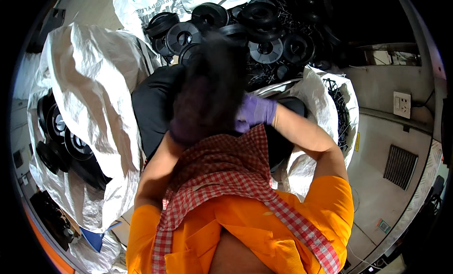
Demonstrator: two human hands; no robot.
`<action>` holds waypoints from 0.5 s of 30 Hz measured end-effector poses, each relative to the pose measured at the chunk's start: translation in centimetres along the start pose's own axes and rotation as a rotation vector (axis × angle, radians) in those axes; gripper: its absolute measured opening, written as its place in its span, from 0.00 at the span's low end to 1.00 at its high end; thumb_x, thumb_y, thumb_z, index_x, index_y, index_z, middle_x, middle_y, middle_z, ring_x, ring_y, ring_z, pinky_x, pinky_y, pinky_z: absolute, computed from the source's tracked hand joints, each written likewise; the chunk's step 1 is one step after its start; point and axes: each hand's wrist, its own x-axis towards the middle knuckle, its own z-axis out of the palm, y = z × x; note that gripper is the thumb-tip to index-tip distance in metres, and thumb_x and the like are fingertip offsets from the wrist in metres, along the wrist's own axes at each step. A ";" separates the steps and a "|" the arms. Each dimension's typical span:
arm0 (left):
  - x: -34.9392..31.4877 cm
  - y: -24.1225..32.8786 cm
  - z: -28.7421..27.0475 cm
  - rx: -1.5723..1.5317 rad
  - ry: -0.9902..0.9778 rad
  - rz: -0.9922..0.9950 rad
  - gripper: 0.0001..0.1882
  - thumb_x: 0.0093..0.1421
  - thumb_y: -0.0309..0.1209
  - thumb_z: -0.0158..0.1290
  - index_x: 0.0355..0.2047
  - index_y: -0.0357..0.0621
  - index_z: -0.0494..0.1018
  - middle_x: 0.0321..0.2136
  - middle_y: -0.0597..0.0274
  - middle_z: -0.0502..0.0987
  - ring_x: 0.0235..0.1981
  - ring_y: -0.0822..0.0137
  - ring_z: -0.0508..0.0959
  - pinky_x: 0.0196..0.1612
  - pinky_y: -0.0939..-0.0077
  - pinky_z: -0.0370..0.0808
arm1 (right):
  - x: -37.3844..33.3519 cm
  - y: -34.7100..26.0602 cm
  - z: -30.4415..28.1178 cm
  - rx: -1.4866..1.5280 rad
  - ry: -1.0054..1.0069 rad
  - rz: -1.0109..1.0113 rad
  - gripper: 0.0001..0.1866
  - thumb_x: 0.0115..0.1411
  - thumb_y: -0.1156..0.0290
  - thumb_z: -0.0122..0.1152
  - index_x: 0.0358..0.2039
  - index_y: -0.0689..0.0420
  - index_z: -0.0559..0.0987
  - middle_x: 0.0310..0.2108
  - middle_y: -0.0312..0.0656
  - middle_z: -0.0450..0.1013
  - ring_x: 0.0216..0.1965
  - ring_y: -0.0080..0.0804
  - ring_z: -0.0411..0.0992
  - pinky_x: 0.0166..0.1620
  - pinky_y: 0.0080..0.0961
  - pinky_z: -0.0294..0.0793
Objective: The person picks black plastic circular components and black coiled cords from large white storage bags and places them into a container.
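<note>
Two gloved hands meet close under the camera: the right hand [255, 112], in a purple glove, is curled with its fingers folded inward against a dark, motion-blurred mass [210, 92] that fills the middle of the view, while the left hand [181, 132] sits lower and to the left, smeared by blur, so I cannot tell whether it is spread or gripping. What the dark mass is cannot be made out; it lies just in front of the chest, above the red-checked scarf [226, 170] and the orange jacket [292, 217]. Both forearms rise bare from the orange sleeves, elbows bent sharply, and converge at the blur, the right one angling in from the right side. Behind, a heap of black plastic spools [266, 33] spills over the mouth of a white woven sack [325, 94], and a second white sack [89, 85] at the left holds more black reels [66, 137]. The risk, as I judge it, comes from working so near the body with the view blocked: the loose scarf ends could snag on whatever is being handled, and a blind reach could knock the piled spools, which look loosely stacked and apt to slide.
</note>
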 end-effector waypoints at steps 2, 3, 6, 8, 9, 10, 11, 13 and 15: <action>2.9 -2.1 -2.2 -0.121 -0.024 -0.345 0.17 0.59 0.34 0.50 0.47 0.38 0.71 0.41 0.56 0.74 0.43 0.60 0.73 0.45 0.67 0.71 | -1.7 3.8 0.9 0.998 -0.047 0.633 0.23 0.58 0.51 0.53 0.42 0.59 0.75 0.40 0.46 0.74 0.42 0.36 0.73 0.48 0.31 0.71; 4.1 -3.1 -3.9 -0.428 -0.030 -0.490 0.16 0.60 0.35 0.50 0.45 0.38 0.71 0.38 0.59 0.74 0.40 0.65 0.73 0.43 0.70 0.71 | -3.2 5.8 2.0 1.213 0.013 1.034 0.24 0.54 0.50 0.60 0.39 0.59 0.78 0.37 0.46 0.76 0.38 0.37 0.75 0.45 0.31 0.73; 8.1 -5.6 -8.2 -0.886 0.446 -0.555 0.13 0.61 0.38 0.49 0.39 0.42 0.68 0.33 0.65 0.72 0.33 0.75 0.70 0.37 0.79 0.70 | -10.9 12.4 6.9 0.484 -0.082 1.358 0.30 0.54 0.51 0.59 0.54 0.51 0.69 0.49 0.52 0.70 0.52 0.48 0.68 0.53 0.36 0.68; 9.4 -7.8 -8.7 -1.017 0.909 -0.422 0.11 0.61 0.39 0.49 0.34 0.45 0.65 0.31 0.67 0.69 0.30 0.81 0.68 0.35 0.84 0.69 | -12.9 13.5 8.5 0.373 -0.385 1.522 0.42 0.50 0.44 0.60 0.63 0.43 0.56 0.59 0.56 0.58 0.58 0.55 0.60 0.58 0.43 0.63; 10.4 -8.6 -7.0 -0.892 0.875 -0.547 0.17 0.57 0.40 0.53 0.39 0.42 0.65 0.36 0.63 0.69 0.35 0.75 0.69 0.40 0.79 0.68 | -14.6 13.7 10.5 0.408 -0.439 1.599 0.47 0.48 0.43 0.60 0.65 0.41 0.51 0.61 0.60 0.54 0.60 0.59 0.57 0.59 0.45 0.61; 11.0 -9.6 -2.8 -0.769 0.836 -0.676 0.24 0.53 0.41 0.56 0.43 0.38 0.64 0.41 0.58 0.69 0.40 0.69 0.69 0.44 0.75 0.68 | -15.2 14.2 11.9 0.453 -0.528 1.614 0.49 0.48 0.42 0.61 0.66 0.40 0.49 0.62 0.62 0.50 0.60 0.59 0.56 0.60 0.44 0.59; 11.0 -10.9 1.9 -0.640 0.792 -0.806 0.32 0.49 0.41 0.60 0.48 0.35 0.63 0.46 0.54 0.69 0.45 0.63 0.70 0.49 0.70 0.67 | -15.5 14.5 12.9 0.493 -0.500 1.562 0.49 0.48 0.43 0.61 0.66 0.41 0.49 0.63 0.63 0.49 0.61 0.59 0.56 0.60 0.44 0.59; 7.1 -18.0 9.1 -0.391 0.622 -1.030 0.42 0.43 0.41 0.64 0.55 0.33 0.61 0.52 0.48 0.68 0.51 0.56 0.70 0.54 0.65 0.67 | -15.3 15.0 13.8 0.503 -0.518 1.490 0.48 0.47 0.45 0.62 0.66 0.41 0.50 0.63 0.63 0.48 0.61 0.59 0.56 0.60 0.43 0.60; -1.0 -25.6 12.9 -0.241 0.294 -1.240 0.45 0.40 0.41 0.65 0.57 0.37 0.61 0.53 0.47 0.69 0.53 0.54 0.71 0.54 0.65 0.68 | -12.9 15.0 13.3 0.518 -0.556 1.459 0.45 0.46 0.49 0.64 0.63 0.45 0.55 0.62 0.62 0.51 0.59 0.58 0.59 0.59 0.42 0.62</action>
